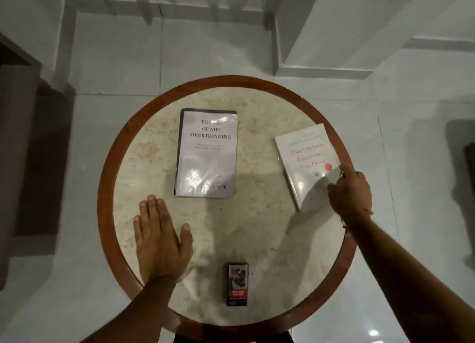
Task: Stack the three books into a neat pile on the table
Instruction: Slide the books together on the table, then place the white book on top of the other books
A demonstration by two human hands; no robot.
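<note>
A pale book titled "The Art of Not Overthinking" (206, 153) lies flat near the middle of the round table (108, 162). A white book with red lettering (304, 157) lies at the table's right edge, turned slightly. My right hand (350, 192) grips that white book at its near right corner, thumb along the edge. My left hand (159, 236) rests flat on the tabletop, fingers spread, below and left of the pale book, holding nothing. Only two books are in view.
A small dark cigarette pack (237, 283) lies near the table's front edge. The table has a marble top with a brown wooden rim. White tiled floor surrounds it, with dark furniture (23, 137) at the left.
</note>
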